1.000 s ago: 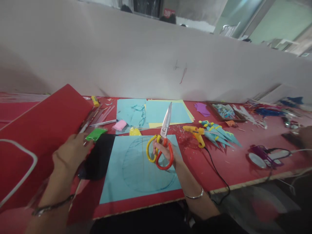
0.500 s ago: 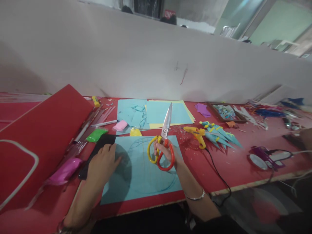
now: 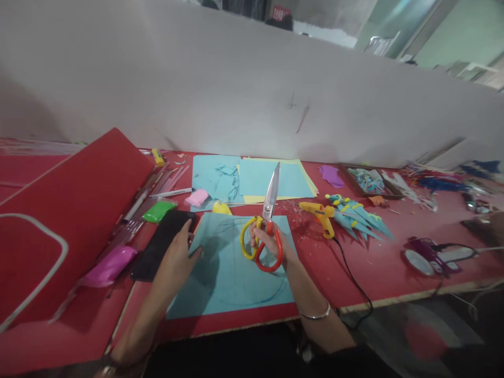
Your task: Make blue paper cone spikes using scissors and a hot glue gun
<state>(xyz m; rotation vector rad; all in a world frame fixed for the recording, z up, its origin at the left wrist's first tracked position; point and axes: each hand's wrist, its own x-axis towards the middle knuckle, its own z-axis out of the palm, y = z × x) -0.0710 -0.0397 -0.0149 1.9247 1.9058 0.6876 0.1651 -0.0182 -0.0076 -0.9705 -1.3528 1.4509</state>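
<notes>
A pair of scissors (image 3: 271, 210) with one yellow and one red handle is gripped in my right hand (image 3: 265, 239), closed blades pointing up and away from me. Below it lies a light-blue sheet of paper (image 3: 244, 278) with curved dark lines drawn on it. At the sheet's left edge is my left hand (image 3: 181, 256), holding nothing, its thumb and index finger apart. A black phone-like slab (image 3: 157, 252) lies beside that hand, partly hidden by it.
A yellow glue gun (image 3: 321, 215) with a black cord lies right of the sheet, by blue paper cones (image 3: 360, 218). More blue paper (image 3: 275, 178) lies behind. Green (image 3: 158, 211) and pink packets (image 3: 108, 266) and a red board (image 3: 74, 210) are on the left.
My left hand has shifted right and slightly down, baring more of the black slab. The scissors stay in my right hand, almost unmoved. The view has tilted slightly.
</notes>
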